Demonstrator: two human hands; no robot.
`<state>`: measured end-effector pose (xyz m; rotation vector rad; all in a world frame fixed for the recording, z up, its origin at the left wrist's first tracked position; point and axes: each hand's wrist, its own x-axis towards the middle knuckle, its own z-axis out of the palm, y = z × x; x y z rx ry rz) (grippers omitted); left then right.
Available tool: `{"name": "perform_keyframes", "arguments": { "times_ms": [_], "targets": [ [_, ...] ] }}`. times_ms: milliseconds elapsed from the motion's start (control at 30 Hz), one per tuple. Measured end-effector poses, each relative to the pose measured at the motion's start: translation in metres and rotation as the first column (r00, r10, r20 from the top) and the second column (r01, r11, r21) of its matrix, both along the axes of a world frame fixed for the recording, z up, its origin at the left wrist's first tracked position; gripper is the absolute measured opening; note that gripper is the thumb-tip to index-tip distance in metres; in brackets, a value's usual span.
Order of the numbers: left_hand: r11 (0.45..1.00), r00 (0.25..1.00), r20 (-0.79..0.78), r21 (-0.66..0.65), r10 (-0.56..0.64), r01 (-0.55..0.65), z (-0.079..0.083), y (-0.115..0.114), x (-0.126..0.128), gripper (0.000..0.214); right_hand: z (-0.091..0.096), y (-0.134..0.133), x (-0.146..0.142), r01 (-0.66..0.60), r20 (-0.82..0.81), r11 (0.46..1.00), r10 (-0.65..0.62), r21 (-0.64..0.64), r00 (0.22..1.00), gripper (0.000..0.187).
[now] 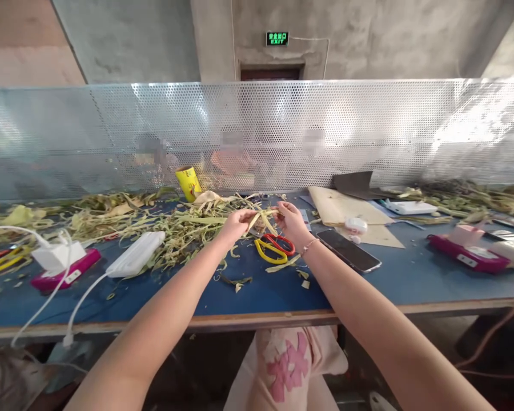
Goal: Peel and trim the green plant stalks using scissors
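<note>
My left hand and my right hand are raised over the blue table, both pinched on one pale yellow-green leaf strip stretched between them. Just below and between my hands lie scissors with yellow and red handles. A heap of dried leaf strips spreads across the table behind my left hand. A thin bracelet sits on my right wrist.
A black phone lies right of my right wrist. A white power bank with cables and a magenta device lie at left. A yellow cup, brown paper and a perforated metal screen stand behind.
</note>
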<state>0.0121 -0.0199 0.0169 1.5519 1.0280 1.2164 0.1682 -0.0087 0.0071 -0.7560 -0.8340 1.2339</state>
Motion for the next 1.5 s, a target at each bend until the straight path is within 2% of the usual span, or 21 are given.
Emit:
{"name": "perform_keyframes", "arguments": {
  "times_ms": [67,133,200,267,333,400,467,567,667,767,867,967,1067,1167,1233,1333,1400,1500],
  "targets": [
    [0.997,0.997,-0.065,0.059,-0.039,0.042,0.001,-0.004,-0.001,0.024,-0.001,0.0,-0.001,-0.007,0.035,1.0,0.006,0.007,0.999,0.014],
    [0.978,0.966,-0.25,0.208,0.061,-0.008,0.003,-0.008,-0.002,0.023,-0.003,0.0,-0.003,-0.016,0.1,0.999,0.013,0.031,0.995,0.013],
    [0.909,0.855,-0.454,0.413,0.25,-0.046,0.003,-0.014,-0.001,0.024,-0.005,0.0,-0.004,-0.027,0.208,0.997,0.011,0.077,0.978,0.013],
    [0.825,0.699,-0.574,0.563,0.427,-0.042,0.002,-0.019,0.0,0.025,-0.008,0.002,-0.005,-0.041,0.345,0.992,-0.003,0.12,0.938,0.012],
    [0.777,0.573,-0.623,0.629,0.532,-0.037,0.001,-0.022,0.0,0.026,-0.01,0.004,-0.004,-0.042,0.482,0.986,-0.043,0.163,0.875,0.013],
    [0.767,0.506,-0.656,0.641,0.56,-0.018,0.0,-0.022,-0.001,0.026,-0.012,0.005,-0.002,-0.02,0.618,0.972,-0.134,0.236,0.775,0.014],
    [0.777,0.486,-0.683,0.629,0.545,0.013,0.001,-0.02,-0.002,0.025,-0.012,0.004,0.0,-0.021,0.732,0.943,-0.244,0.332,0.636,0.015],
    [0.807,0.516,-0.708,0.588,0.482,0.054,0.001,-0.015,-0.003,0.03,-0.011,0.002,0.001,-0.123,0.835,0.898,-0.332,0.422,0.44,0.02],
    [0.829,0.54,-0.716,0.556,0.443,0.057,-0.001,-0.013,-0.002,0.032,-0.011,-0.001,-0.001,-0.203,0.86,0.852,-0.416,0.482,0.296,0.025],
    [0.826,0.502,-0.738,0.558,0.452,0.075,-0.002,-0.012,-0.001,0.028,-0.011,-0.002,-0.003,-0.201,0.842,0.818,-0.516,0.539,0.159,0.02],
    [0.82,0.453,-0.756,0.565,0.472,0.09,-0.003,-0.012,-0.001,0.025,-0.011,-0.003,-0.005,-0.31,0.842,0.796,-0.538,0.52,0.032,0.022],
    [0.83,0.442,-0.762,0.554,0.473,0.067,-0.003,-0.013,0.0,0.026,-0.01,-0.003,-0.005,-0.43,0.848,0.78,-0.526,0.455,-0.057,0.025],
    [0.858,0.52,-0.733,0.513,0.438,0.001,-0.002,-0.015,0.002,0.028,-0.009,-0.005,-0.006,-0.425,0.864,0.798,-0.498,0.427,-0.067,0.022],
    [0.88,0.679,-0.618,0.466,0.397,-0.091,-0.001,-0.018,0.006,0.023,-0.008,-0.009,-0.008,-0.39,0.884,0.814,-0.467,0.431,0.004,0.018],
    [0.898,0.803,-0.48,0.415,0.353,-0.147,-0.001,-0.018,0.008,0.018,-0.008,-0.01,-0.008,-0.357,0.887,0.819,-0.455,0.449,0.071,0.016],
    [0.952,0.946,-0.196,0.221,0.257,-0.212,-0.007,-0.012,0.01,0.017,-0.009,-0.009,-0.009,-0.306,0.881,0.826,-0.445,0.474,0.162,0.017],
    [0.959,0.971,-0.079,0.189,0.227,-0.209,-0.014,-0.005,0.009,0.019,-0.011,-0.007,-0.009,-0.286,0.874,0.827,-0.443,0.484,0.199,0.017],
    [0.939,0.961,-0.042,0.224,0.275,-0.259,-0.023,0.003,0.008,0.032,-0.013,-0.007,-0.011,-0.271,0.861,0.82,-0.453,0.504,0.233,0.015]
  ]
}}
